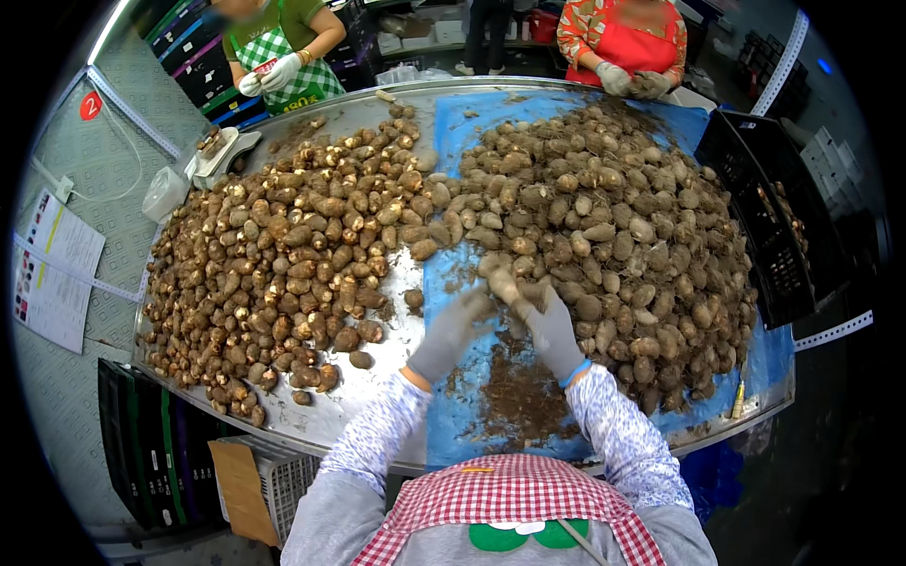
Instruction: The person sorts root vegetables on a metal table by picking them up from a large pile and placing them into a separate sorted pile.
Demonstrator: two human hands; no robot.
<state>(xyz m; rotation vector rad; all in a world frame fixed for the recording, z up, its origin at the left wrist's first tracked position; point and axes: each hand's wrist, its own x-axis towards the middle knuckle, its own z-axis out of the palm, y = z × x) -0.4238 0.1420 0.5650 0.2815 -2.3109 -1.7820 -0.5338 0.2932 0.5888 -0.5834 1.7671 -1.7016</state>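
A large heap of rough, hairy taro corms (637, 233) lies on a blue plastic sheet (453, 396); cleaner brown corms (269, 247) spread over the metal table at left. My left hand (456, 329), in a grey glove, is blurred above the sheet at the near edge of the hairy heap; whether it holds anything is unclear. My right hand (548, 322), gloved too, reaches the heap's edge beside it, close to a pale corm (504, 285). Its fingers are blurred, so its grip cannot be made out. Loose brown soil (520, 389) lies beneath my hands.
Two co-workers in aprons (290, 64) (630, 46) stand across the table, their gloved hands near its far edge. A black plastic crate (757, 212) stands at right, a small scale (226, 152) at the far left, a white crate (290, 488) below the near left edge.
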